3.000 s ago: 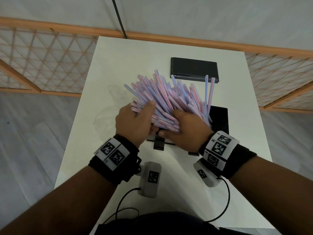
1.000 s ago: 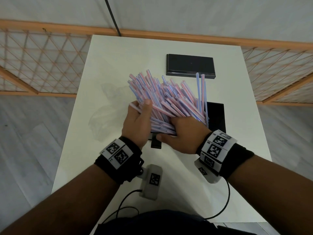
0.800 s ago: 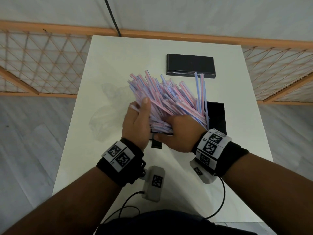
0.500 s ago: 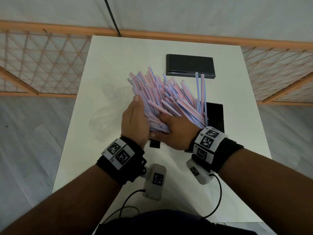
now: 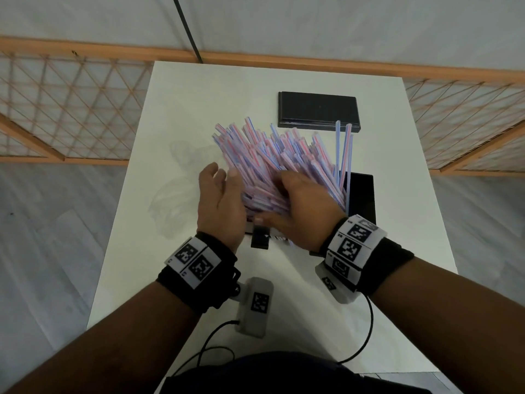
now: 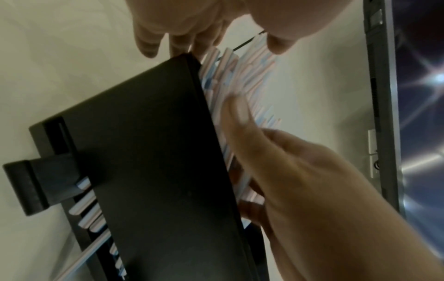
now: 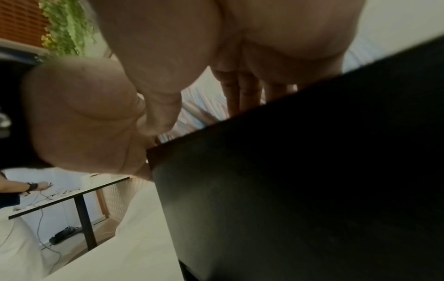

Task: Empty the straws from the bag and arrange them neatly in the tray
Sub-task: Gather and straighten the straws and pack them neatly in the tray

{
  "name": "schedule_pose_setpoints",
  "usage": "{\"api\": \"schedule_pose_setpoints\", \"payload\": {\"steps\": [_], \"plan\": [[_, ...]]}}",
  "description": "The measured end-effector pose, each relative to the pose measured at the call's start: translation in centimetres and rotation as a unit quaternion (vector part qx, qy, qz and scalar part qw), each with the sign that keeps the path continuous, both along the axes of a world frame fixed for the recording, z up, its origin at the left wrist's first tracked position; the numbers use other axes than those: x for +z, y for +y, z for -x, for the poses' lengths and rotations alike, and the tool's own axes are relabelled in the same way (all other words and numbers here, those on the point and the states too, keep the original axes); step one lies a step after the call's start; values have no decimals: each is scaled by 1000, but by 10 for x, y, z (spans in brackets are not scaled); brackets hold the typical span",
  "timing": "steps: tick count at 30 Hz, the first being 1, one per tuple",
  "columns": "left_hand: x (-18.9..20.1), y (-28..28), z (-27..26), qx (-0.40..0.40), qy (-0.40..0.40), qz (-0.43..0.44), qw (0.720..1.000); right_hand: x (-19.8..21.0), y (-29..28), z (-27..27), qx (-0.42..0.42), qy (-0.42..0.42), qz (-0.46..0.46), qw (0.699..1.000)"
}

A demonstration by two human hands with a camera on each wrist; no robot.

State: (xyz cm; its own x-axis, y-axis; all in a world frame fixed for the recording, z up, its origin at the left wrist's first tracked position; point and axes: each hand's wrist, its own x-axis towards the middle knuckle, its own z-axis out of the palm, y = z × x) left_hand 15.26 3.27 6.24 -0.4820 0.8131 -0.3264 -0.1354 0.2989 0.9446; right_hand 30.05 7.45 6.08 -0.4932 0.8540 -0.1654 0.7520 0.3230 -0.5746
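Note:
A thick bunch of pink and blue striped straws (image 5: 272,160) stands in the black tray (image 5: 362,194) and leans up and to the left. My right hand (image 5: 298,203) holds the bunch low down, fingers laid over it and thumb under the near ends. My left hand (image 5: 221,177) hovers just left of the bunch with relaxed fingers, holding nothing. In the left wrist view the straws (image 6: 242,79) rise past the tray wall (image 6: 144,152), and several ends poke out through a slot. The emptied clear bag (image 5: 176,194) lies flat at the left.
A flat black lid (image 5: 318,112) lies at the back of the white table (image 5: 199,95). A black tab (image 5: 260,237) sticks out of the tray's near side. Wooden lattice fencing borders the table behind and at both sides. Wrist camera cables hang near the front edge.
My left hand has let go of the straws and drawn off to the left, fingers loosened. My right hand has slid further up over the bunch. The straws lean much as before.

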Motion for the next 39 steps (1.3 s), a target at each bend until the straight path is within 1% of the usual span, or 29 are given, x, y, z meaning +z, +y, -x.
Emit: {"api": "schedule_pose_setpoints", "payload": {"steps": [2,5,7,9,11,14,15,18,22,25,27,29,32,34,37,39], "plan": [[4,1,3,-1,-2,21,1000,8,-4,-11,-2,2,-14,1000],[2,0,6,-47,30,55,997,9,-12,-28,-34,-3,-37,999],[1,0,4,-77,37,60,994,4,-14,-34,-23,-53,-7,998],[2,-2,0,-96,22,58,993,-3,-19,-36,23,-105,27,994],[-3,-2,-2,-84,4,56,995,-10,-21,-35,34,-130,21,991],[-4,-3,-3,-78,6,48,996,-14,-19,-30,-14,-143,16,989],[-5,-3,-3,-78,9,49,996,-14,-18,-28,-10,-150,15,989],[-2,-3,-2,-82,2,53,995,-10,-15,-21,36,-162,28,986],[-1,-4,-3,-90,-1,55,994,-10,-16,-14,35,-200,37,979],[-4,-3,-4,-80,-21,49,995,-12,-15,-3,52,-184,46,981],[-8,-3,-4,-65,-44,39,996,-13,-11,2,50,-160,39,985],[-5,-2,-5,-49,-46,25,997,-11,-8,6,42,-162,53,984],[2,1,-2,-2,-55,0,998,1,-6,8,35,-157,105,981],[2,5,1,28,-82,-14,996,7,-4,11,51,-156,145,976],[4,11,0,35,-100,-24,994,4,4,15,77,-134,172,973],[7,11,-1,27,-98,-37,994,1,8,16,78,-116,183,973]]}}
